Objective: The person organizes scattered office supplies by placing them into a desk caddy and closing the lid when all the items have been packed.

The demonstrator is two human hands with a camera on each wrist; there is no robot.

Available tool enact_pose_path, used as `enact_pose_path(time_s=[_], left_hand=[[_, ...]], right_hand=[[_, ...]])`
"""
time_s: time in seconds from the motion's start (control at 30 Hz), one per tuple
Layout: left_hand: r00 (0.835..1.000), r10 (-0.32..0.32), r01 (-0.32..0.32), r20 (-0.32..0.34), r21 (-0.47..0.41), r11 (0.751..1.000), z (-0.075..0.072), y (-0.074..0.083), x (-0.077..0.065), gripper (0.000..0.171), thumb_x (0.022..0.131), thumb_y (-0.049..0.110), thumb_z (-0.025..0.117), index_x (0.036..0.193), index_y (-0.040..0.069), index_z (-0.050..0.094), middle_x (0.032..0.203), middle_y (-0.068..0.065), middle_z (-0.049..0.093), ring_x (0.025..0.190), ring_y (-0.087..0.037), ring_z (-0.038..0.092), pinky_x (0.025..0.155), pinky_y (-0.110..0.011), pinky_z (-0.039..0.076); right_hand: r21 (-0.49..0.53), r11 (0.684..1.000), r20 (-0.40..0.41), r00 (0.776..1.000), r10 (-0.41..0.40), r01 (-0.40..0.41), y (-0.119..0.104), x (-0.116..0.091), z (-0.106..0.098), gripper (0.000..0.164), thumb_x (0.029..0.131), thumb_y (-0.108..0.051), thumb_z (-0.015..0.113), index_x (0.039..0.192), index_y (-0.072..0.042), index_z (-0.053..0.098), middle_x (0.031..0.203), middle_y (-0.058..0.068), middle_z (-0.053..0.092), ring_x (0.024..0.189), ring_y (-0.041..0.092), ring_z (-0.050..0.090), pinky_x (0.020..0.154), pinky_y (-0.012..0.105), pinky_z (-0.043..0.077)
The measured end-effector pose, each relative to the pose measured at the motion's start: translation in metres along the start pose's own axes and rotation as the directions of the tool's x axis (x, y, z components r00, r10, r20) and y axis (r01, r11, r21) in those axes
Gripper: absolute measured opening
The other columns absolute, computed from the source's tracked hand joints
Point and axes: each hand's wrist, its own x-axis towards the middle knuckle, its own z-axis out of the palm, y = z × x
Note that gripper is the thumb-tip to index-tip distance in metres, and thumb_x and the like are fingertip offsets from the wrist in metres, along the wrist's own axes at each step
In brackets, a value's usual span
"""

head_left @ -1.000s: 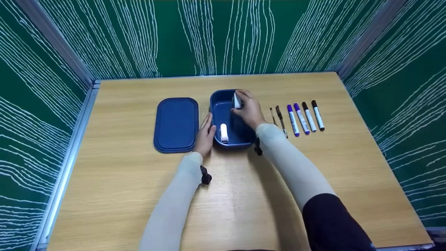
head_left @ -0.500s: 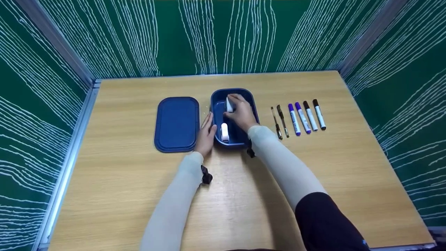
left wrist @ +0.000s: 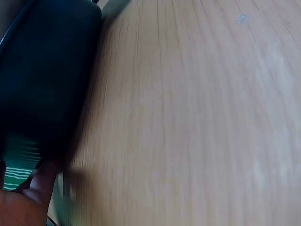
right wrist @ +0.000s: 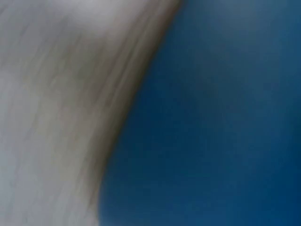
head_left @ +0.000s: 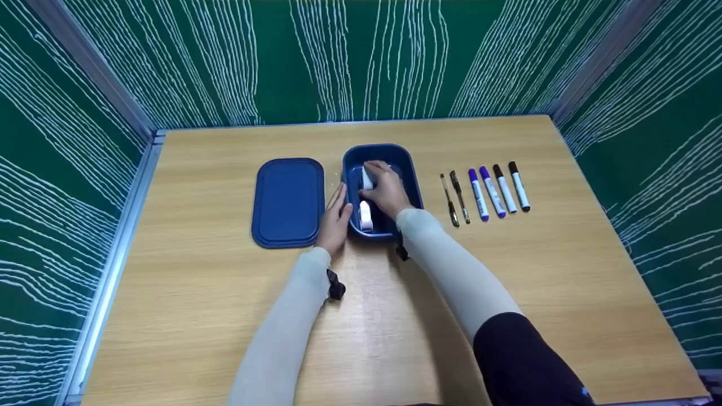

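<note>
A blue rectangular box (head_left: 414, 189), uncovered, stands at the middle of the table. Inside its near left part lies a small white object (head_left: 365, 216) with a rounded end; its kind is unclear. My right hand (head_left: 388, 189) reaches into the box and pinches a second small white object (head_left: 367, 179) between thumb and fingers, just behind the first one. With fingers straight, my left hand (head_left: 334, 221) rests against the box's left outer wall. The left wrist view has that hand at the lower left beside the dark box wall (left wrist: 47, 70). Only blurred blue wall (right wrist: 202, 132) fills the right wrist view.
Left of the box lies a blue lid (head_left: 288, 203). To the right are two thin pens (head_left: 459, 197), two purple-capped markers (head_left: 479, 194) and two black-capped markers (head_left: 519, 186) in a row. Green panels (head_left: 389, 62) with white lines surround the wooden table (head_left: 197, 282).
My right hand has moved left and nearer within the box, carrying the white object down toward the left wall, behind the first one. My left hand stays against the box.
</note>
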Motion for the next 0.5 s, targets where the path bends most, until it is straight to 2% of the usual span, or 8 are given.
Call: enact_pose_path(time_s=[0.5], left_hand=[[1.000,0.001,-0.001,-0.012,-0.016,1.000,-0.001,0.000,0.000,0.052,0.105,0.013,0.042,0.154,0.009,0.026,0.160,-0.004,0.019,0.145,-0.015,0.015,0.116,-0.030,0.016]], right_hand=[[-0.008,1.000,0.041,0.999,-0.001,0.001,0.001,0.005,0.013,0.063,0.084,-0.010,0.077,0.141,-0.008,0.051,0.143,0.006,0.047,0.132,0.022,0.043,0.107,0.032,0.037]])
